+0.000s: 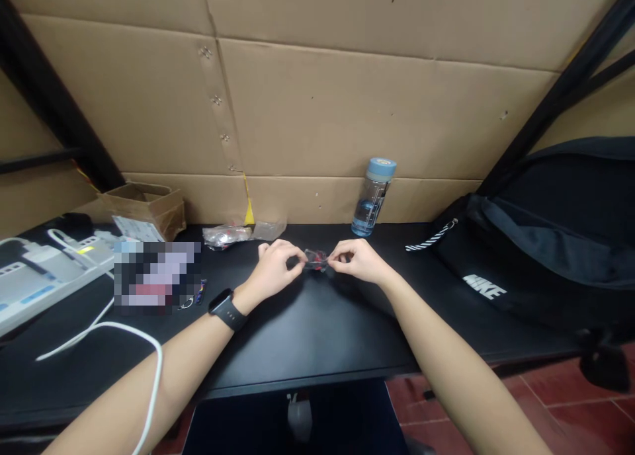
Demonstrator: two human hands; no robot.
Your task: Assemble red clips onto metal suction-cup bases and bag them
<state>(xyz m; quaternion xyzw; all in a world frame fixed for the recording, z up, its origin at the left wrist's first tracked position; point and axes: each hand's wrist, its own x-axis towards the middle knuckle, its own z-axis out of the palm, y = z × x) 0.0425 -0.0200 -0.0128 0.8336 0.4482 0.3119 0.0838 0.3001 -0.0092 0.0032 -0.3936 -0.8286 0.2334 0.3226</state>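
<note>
Between my two hands, just over the black table, is a small clear plastic bag [316, 261] with something red and dark inside that I cannot make out. My left hand [278, 264], with a dark watch on its wrist, pinches the bag's left end between thumb and fingers. At the opposite end, my right hand [358, 260] pinches the bag's right edge. Behind my left hand lie crumpled clear plastic bags [228, 235] with shiny contents. A clear water bottle [370, 200] with a blue lid stands beyond my right hand.
On the left are a white power strip [54, 286], a white cable [124, 326], an open cardboard box [149, 207] and a pixelated patch. A black backpack [536, 263] fills the right side. Cardboard [347, 111] walls the back; the black table's [317, 336] front edge is near me.
</note>
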